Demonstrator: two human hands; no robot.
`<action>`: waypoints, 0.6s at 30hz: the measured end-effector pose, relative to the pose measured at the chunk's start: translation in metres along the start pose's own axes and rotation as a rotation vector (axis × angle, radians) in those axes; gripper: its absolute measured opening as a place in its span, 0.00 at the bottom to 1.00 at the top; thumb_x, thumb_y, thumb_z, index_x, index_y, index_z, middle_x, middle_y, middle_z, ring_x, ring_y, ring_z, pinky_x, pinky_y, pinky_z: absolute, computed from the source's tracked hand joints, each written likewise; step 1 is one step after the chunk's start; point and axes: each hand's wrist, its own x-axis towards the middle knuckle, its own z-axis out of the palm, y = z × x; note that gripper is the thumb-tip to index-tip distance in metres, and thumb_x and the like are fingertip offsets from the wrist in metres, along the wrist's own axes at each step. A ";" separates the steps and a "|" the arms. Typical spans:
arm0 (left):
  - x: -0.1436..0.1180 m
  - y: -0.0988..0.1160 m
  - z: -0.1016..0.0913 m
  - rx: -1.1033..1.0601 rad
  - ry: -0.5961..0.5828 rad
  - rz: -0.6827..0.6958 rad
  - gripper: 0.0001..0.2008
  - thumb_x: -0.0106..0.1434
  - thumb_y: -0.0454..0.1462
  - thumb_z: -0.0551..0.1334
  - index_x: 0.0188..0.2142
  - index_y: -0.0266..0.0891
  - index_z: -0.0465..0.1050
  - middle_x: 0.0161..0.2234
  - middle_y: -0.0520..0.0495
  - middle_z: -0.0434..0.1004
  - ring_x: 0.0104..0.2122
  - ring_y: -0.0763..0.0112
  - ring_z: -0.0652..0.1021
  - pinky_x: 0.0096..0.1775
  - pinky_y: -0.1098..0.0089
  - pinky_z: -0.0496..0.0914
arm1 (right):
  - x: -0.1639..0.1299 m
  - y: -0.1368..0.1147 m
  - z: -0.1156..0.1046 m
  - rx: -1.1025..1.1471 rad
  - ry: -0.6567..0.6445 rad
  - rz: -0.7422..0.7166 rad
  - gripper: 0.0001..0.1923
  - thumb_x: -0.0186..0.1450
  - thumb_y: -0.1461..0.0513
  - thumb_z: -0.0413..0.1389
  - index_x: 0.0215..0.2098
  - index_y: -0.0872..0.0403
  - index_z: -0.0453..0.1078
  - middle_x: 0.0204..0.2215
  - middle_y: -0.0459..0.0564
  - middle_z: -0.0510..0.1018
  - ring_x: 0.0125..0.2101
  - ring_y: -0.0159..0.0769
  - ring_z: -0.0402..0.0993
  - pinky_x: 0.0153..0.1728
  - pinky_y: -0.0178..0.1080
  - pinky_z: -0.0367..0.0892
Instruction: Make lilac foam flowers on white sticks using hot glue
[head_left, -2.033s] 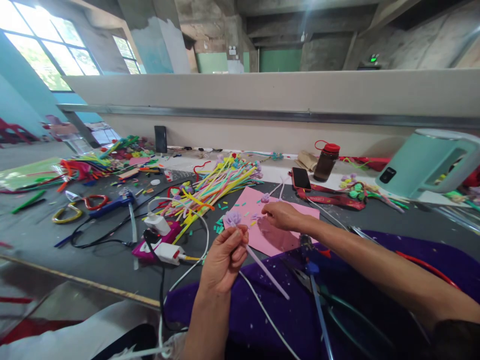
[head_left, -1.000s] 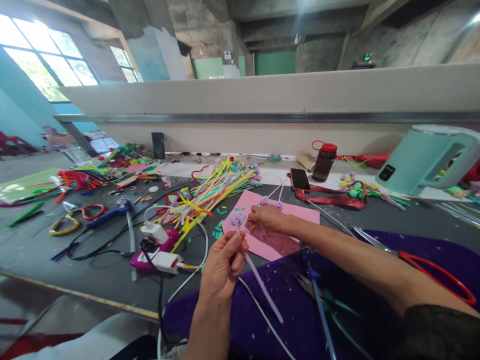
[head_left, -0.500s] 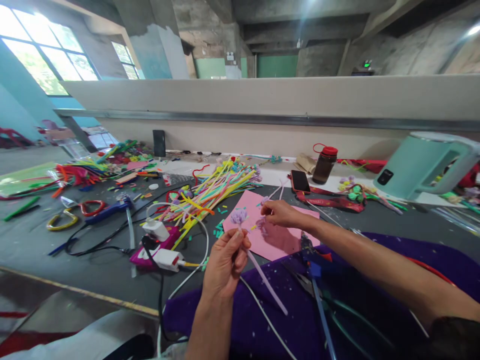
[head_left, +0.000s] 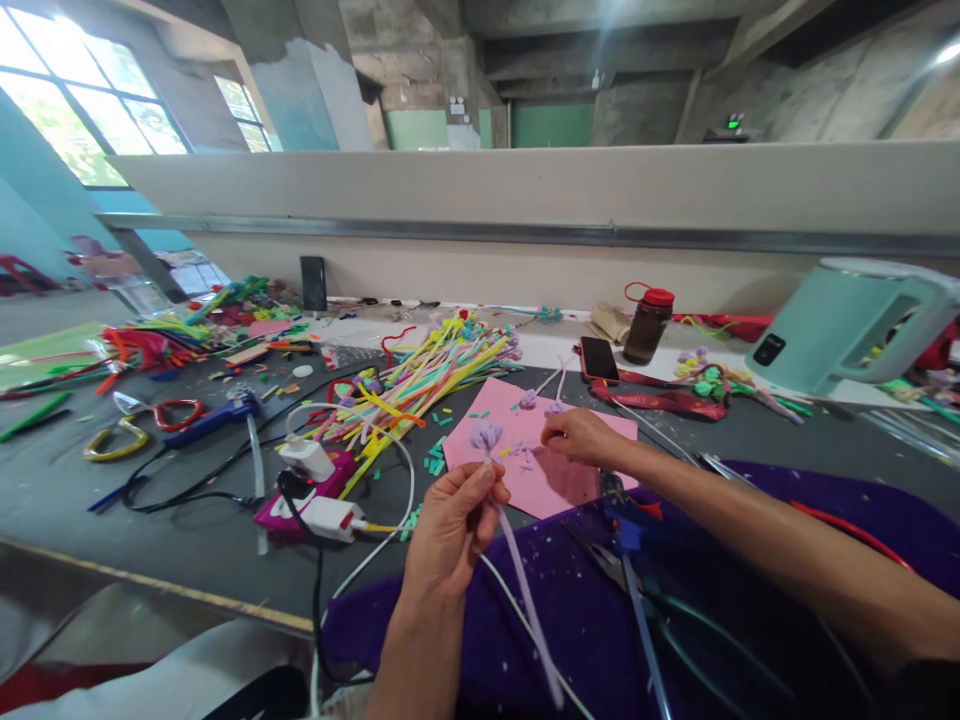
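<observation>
My left hand (head_left: 459, 515) pinches a fuzzy lilac stem just below its flower head (head_left: 486, 435). The stem's long tail hangs down over the dark purple cloth (head_left: 420, 640). Over the pink sheet (head_left: 547, 492), my right hand (head_left: 579, 437) has its fingertips pressed together. Whatever may be between them is too small or hidden to make out. Small lilac pieces (head_left: 523, 452) lie on the sheet just left of those fingers. Behind the right hand, a lilac flower (head_left: 528, 399) with a thin stem rests on the sheet.
A bundle of coloured pipe cleaners (head_left: 442, 370) lies behind. To the left are scissors (head_left: 161, 412), a blue glue gun (head_left: 217, 418) and a power strip (head_left: 337, 475) with cables. Pliers (head_left: 645, 590) and another glue gun (head_left: 626, 535) lie near the right forearm. A bottle (head_left: 648, 328) and kettle (head_left: 832, 330) stand behind.
My right hand has moved right, away from the flower head, uncovering the lilac pieces on the sheet. My left hand still holds the flower, whose stem tail now hangs more steeply.
</observation>
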 end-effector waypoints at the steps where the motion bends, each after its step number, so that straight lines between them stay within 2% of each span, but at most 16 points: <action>1: 0.000 0.000 0.000 0.009 0.002 0.000 0.11 0.47 0.39 0.68 0.26 0.33 0.73 0.17 0.53 0.73 0.07 0.87 0.61 0.08 0.83 0.48 | 0.000 0.002 0.000 0.005 -0.005 -0.001 0.11 0.55 0.69 0.51 0.31 0.56 0.75 0.24 0.45 0.77 0.22 0.29 0.70 0.23 0.29 0.57; 7: -0.001 0.000 0.003 0.028 0.015 0.012 0.10 0.47 0.39 0.68 0.26 0.33 0.74 0.17 0.53 0.73 0.07 0.87 0.60 0.08 0.83 0.47 | 0.009 0.004 0.011 0.048 -0.036 -0.010 0.08 0.55 0.64 0.54 0.31 0.56 0.74 0.25 0.46 0.78 0.26 0.32 0.72 0.25 0.30 0.58; 12: 0.001 -0.001 0.002 0.033 0.010 0.011 0.10 0.47 0.38 0.68 0.26 0.33 0.73 0.18 0.54 0.73 0.07 0.88 0.60 0.09 0.82 0.48 | 0.020 -0.002 0.022 0.118 -0.014 0.008 0.06 0.50 0.68 0.54 0.26 0.57 0.72 0.26 0.50 0.77 0.31 0.38 0.71 0.29 0.34 0.58; 14: 0.000 -0.001 0.002 0.039 0.011 0.006 0.10 0.47 0.39 0.68 0.26 0.33 0.73 0.18 0.54 0.73 0.07 0.88 0.60 0.09 0.83 0.48 | 0.021 -0.001 0.021 0.191 -0.010 0.024 0.05 0.49 0.69 0.54 0.24 0.57 0.70 0.24 0.49 0.76 0.29 0.37 0.71 0.28 0.33 0.59; 18: 0.000 -0.001 0.003 0.033 -0.006 0.002 0.11 0.46 0.40 0.68 0.26 0.33 0.73 0.17 0.54 0.73 0.07 0.88 0.60 0.09 0.83 0.48 | 0.016 -0.002 0.014 0.413 -0.036 0.101 0.04 0.50 0.69 0.50 0.23 0.56 0.66 0.17 0.43 0.70 0.19 0.30 0.68 0.18 0.30 0.58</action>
